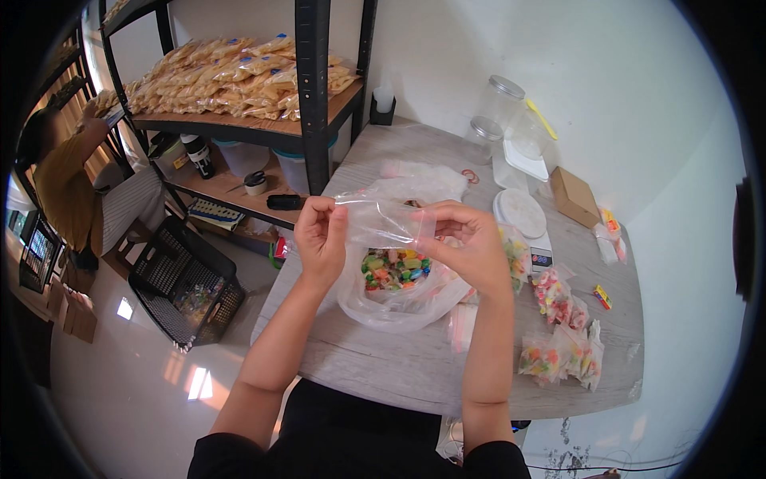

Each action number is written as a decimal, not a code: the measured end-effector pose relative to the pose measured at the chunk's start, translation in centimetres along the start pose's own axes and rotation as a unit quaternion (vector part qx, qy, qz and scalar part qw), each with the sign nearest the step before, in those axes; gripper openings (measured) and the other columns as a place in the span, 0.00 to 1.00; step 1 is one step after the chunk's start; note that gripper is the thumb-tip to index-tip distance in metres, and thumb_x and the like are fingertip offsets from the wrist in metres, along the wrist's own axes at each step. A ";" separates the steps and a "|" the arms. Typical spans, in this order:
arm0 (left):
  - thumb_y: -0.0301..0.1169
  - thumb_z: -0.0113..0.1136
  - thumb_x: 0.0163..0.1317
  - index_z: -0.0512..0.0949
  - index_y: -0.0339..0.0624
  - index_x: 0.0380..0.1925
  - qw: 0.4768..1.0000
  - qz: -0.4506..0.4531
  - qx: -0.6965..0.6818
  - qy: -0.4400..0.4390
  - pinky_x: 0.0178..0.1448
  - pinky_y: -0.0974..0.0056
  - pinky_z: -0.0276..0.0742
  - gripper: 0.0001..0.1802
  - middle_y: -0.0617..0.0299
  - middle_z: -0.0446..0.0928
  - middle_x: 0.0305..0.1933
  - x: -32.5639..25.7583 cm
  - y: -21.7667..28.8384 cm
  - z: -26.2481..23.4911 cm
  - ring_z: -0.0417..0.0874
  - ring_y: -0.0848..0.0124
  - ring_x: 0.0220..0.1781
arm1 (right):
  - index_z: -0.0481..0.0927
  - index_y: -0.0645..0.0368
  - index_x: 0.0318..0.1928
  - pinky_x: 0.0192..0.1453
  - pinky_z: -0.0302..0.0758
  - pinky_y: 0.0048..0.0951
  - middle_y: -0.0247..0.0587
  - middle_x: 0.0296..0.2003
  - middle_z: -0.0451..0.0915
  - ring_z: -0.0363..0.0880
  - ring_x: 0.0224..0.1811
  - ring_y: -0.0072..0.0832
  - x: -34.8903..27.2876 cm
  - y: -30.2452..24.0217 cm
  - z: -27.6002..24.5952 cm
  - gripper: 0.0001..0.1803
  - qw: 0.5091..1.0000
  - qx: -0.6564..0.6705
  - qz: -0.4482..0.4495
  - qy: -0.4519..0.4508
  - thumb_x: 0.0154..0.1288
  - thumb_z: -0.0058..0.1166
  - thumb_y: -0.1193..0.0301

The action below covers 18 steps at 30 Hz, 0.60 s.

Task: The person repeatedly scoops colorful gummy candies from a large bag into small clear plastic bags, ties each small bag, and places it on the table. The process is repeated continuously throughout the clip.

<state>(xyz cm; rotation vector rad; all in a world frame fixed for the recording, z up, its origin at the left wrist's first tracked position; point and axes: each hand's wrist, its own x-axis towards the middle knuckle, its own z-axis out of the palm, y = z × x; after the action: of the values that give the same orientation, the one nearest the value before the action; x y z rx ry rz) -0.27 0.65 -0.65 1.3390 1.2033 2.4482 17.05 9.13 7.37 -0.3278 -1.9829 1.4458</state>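
Holding a small clear plastic bag [383, 221] stretched between both hands: left hand [321, 234] pinches one end, right hand [471, 242] grips the other. It's up over a big open bag of colourful candies [395, 270] on the tabletop [399, 363].

Small bag [383, 221]: clear, colourless. Candies [393, 267]: mixed red, green, yellow, orange. Table [399, 367]: pale grey wood grain. Basket [185, 283]: black mesh. Shelf packets [239, 76]: golden yellow. Box [574, 195]: brown.
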 end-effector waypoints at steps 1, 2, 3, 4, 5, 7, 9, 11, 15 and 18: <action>0.28 0.50 0.67 0.67 0.41 0.31 1.000 -0.005 -0.004 0.000 0.28 0.80 0.55 0.06 0.74 0.64 0.24 0.0 -0.1 -0.1 0.60 0.87 0.25 | 0.81 0.66 0.40 0.42 0.74 0.22 0.39 0.40 0.80 0.78 0.37 0.21 0.0 0.0 0.0 0.16 1.000 0.003 -0.001 0.003 0.48 0.65 0.80; 0.29 0.51 0.67 0.67 0.41 0.31 1.000 -0.011 -0.009 0.000 0.28 0.80 0.54 0.06 0.74 0.64 0.24 0.0 -0.1 -0.2 0.59 0.87 0.25 | 0.81 0.66 0.39 0.43 0.75 0.22 0.39 0.39 0.80 0.79 0.37 0.22 0.0 0.0 0.0 0.15 1.000 0.006 -0.003 0.007 0.48 0.65 0.80; 0.29 0.51 0.67 0.67 0.41 0.31 1.000 -0.016 -0.013 0.000 0.28 0.81 0.54 0.06 0.75 0.63 0.24 0.1 -0.2 -0.2 0.59 0.88 0.25 | 0.81 0.66 0.39 0.43 0.75 0.23 0.39 0.38 0.81 0.80 0.36 0.23 0.0 0.1 0.0 0.15 1.000 0.013 -0.008 0.010 0.47 0.66 0.80; 0.28 0.52 0.66 0.67 0.41 0.32 0.999 -0.037 -0.024 -0.006 0.29 0.79 0.55 0.06 0.73 0.63 0.26 0.1 -0.2 -0.3 0.59 0.87 0.26 | 0.81 0.66 0.39 0.43 0.75 0.23 0.39 0.38 0.81 0.79 0.36 0.22 0.0 0.1 0.1 0.15 1.000 -0.002 -0.010 0.017 0.47 0.66 0.80; 0.28 0.54 0.65 0.67 0.41 0.32 0.998 -0.058 -0.035 -0.011 0.31 0.78 0.57 0.06 0.72 0.64 0.27 0.2 -0.2 -0.5 0.60 0.85 0.27 | 0.81 0.66 0.40 0.44 0.74 0.22 0.38 0.38 0.81 0.78 0.37 0.21 0.1 0.2 0.2 0.16 1.000 -0.014 -0.015 0.023 0.47 0.66 0.79; 0.29 0.58 0.61 0.67 0.42 0.34 1.000 -0.008 -0.006 0.001 0.35 0.74 0.60 0.09 0.68 0.65 0.30 0.6 0.0 -0.5 0.63 0.82 0.30 | 0.81 0.66 0.39 0.44 0.74 0.22 0.38 0.37 0.81 0.77 0.37 0.20 0.1 0.2 0.4 0.16 0.995 -0.070 -0.034 0.058 0.47 0.66 0.79; 0.30 0.63 0.55 0.67 0.43 0.35 0.986 0.143 0.078 0.021 0.40 0.69 0.63 0.14 0.63 0.68 0.35 1.4 0.2 -0.2 0.66 0.76 0.34 | 0.82 0.66 0.38 0.44 0.74 0.23 0.38 0.36 0.81 0.77 0.36 0.21 0.1 0.1 0.5 0.15 0.979 -0.159 -0.061 0.114 0.46 0.66 0.78; 0.32 0.66 0.49 0.68 0.43 0.41 0.955 0.225 0.176 -0.080 0.46 0.64 0.63 0.21 0.58 0.69 0.42 1.4 1.3 -0.3 0.69 0.69 0.40 | 0.82 0.67 0.36 0.43 0.74 0.23 0.39 0.34 0.81 0.78 0.36 0.21 0.1 -0.2 0.5 0.14 0.979 -0.165 -0.050 0.108 0.45 0.66 0.78; 0.36 0.69 0.41 0.68 0.43 0.50 0.888 0.275 0.282 -0.238 0.51 0.58 0.64 0.34 0.56 0.72 0.49 0.7 2.7 0.7 0.72 0.61 0.46 | 0.82 0.68 0.33 0.42 0.74 0.23 0.41 0.30 0.81 0.78 0.33 0.21 -0.3 -0.5 1.3 0.12 0.986 -0.154 0.065 -0.009 0.44 0.65 0.77; 0.37 0.69 0.40 0.71 0.43 0.49 0.896 0.200 0.289 -0.271 0.51 0.56 0.64 0.32 0.58 0.74 0.44 0.8 3.1 0.8 0.72 0.59 0.44 | 0.81 0.69 0.33 0.40 0.74 0.23 0.41 0.27 0.81 0.77 0.32 0.21 -0.1 -0.4 1.7 0.13 0.980 -0.198 0.011 -0.006 0.46 0.64 0.74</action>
<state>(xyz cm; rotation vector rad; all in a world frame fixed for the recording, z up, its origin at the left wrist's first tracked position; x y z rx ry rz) 0.62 -0.67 2.23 2.4324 1.6689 1.7156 16.13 7.63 7.36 -0.5140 -2.2780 1.0570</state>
